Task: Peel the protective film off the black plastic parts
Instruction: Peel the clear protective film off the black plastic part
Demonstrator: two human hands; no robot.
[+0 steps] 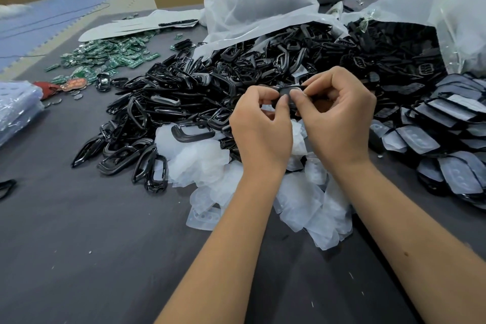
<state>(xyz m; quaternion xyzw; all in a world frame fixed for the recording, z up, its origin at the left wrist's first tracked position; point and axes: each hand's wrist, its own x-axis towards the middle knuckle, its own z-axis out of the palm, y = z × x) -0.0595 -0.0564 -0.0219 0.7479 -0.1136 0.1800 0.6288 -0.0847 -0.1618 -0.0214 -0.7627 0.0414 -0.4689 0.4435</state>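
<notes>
Both hands (302,123) around black part (290,92), pinching

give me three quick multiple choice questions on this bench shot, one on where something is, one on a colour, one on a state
1. Where do the peeled films lie?
A. on the table under the wrists
B. inside the cardboard box
C. on the laptop

2. What colour are the small circuit boards at the far left?
A. red
B. green
C. yellow

3. What are both hands doing?
A. resting flat on the table
B. hanging idle
C. pinching one black part between them

Answers:
1 A, the whitish films are heaped on the grey table below the arms.
2 B, the pile is plainly green.
3 C, the left hand and right hand curl their fingers round the black part.
</notes>
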